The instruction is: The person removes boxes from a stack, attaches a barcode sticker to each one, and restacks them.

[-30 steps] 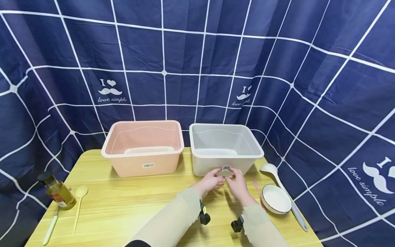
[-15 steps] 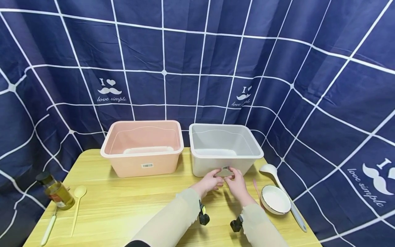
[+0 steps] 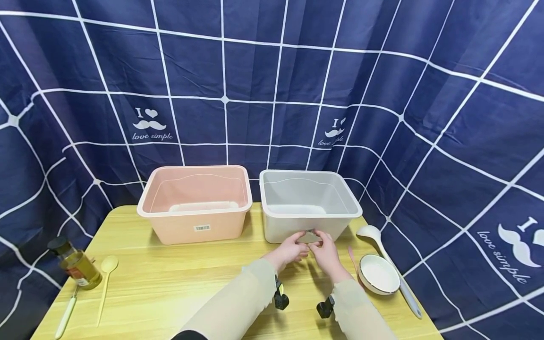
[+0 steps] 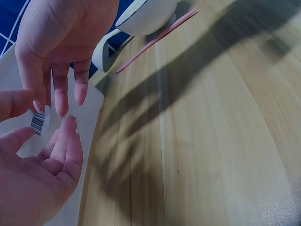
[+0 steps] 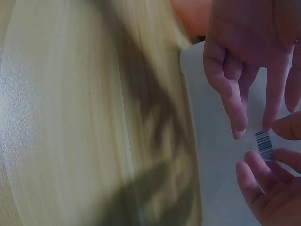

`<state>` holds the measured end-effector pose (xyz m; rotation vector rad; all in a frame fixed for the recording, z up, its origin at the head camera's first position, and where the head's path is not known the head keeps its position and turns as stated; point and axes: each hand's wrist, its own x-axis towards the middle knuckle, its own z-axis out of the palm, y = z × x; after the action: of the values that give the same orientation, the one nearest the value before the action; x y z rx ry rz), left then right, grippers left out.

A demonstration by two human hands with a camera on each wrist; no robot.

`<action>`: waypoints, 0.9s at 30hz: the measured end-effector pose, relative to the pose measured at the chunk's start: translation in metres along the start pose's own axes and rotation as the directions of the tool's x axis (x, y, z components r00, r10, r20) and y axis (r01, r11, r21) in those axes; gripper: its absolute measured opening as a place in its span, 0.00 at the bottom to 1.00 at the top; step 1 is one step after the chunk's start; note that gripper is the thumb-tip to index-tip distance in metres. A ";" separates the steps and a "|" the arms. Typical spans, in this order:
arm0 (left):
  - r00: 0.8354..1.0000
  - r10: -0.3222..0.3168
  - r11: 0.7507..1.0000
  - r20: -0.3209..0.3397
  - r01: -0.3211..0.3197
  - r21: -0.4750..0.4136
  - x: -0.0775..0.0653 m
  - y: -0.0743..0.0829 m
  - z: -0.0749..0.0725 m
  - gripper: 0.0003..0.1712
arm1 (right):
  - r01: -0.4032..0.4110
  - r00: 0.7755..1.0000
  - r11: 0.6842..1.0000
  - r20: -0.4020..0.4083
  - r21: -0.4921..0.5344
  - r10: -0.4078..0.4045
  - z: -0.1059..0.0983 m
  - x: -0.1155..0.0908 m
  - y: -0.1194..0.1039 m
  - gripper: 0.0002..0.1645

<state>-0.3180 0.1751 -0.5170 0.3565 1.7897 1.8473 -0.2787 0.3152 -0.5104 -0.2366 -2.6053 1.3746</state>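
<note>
A grey plastic bin point(image 3: 274, 226) stands at the back right of the wooden table, a barcode label point(image 3: 309, 231) on its front wall. My left hand point(image 3: 290, 250) and right hand point(image 3: 326, 255) face each other in front of that wall, fingers loosely bent and thumbs inward. In the left wrist view, my left hand point(image 4: 42, 174) and right hand point(image 4: 66, 42) flank the label point(image 4: 38, 122), fingertips right at its edges. The right wrist view has the label point(image 5: 264, 143) between both hands' fingertips too. Nothing shows gripped in either hand.
A pink bin point(image 3: 174, 229) stands left of the grey one. At the left lie an oil bottle point(image 3: 80, 269), a yellow spoon point(image 3: 109, 265) and a green-handled tool point(image 3: 65, 317). To the right are a white bowl point(image 3: 379, 274), a ladle point(image 3: 399, 276) and a thin pink utensil point(image 3: 352, 257).
The head view has shifted very slightly. Both hands keep their place before the grey bin, their fingers in almost the same pose; no object has moved.
</note>
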 end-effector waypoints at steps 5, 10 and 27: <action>1.000 -0.009 1.000 -0.027 0.009 0.005 0.001 0.001 0.001 0.45 | 0.000 1.000 1.000 0.013 -0.006 0.000 -0.001 0.000 0.000 0.32; 1.000 -0.010 1.000 -0.020 0.010 0.007 0.001 0.000 0.002 0.48 | -0.004 1.000 1.000 0.009 -0.005 0.004 -0.002 0.000 0.000 0.29; 1.000 -0.009 1.000 0.010 0.009 -0.021 -0.001 -0.006 0.004 0.49 | -0.014 1.000 1.000 0.006 0.024 0.013 -0.004 0.000 -0.001 0.27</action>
<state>-0.3143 0.1780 -0.5222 0.3489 1.7614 1.8537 -0.2778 0.3178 -0.5069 -0.2474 -2.5951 1.4125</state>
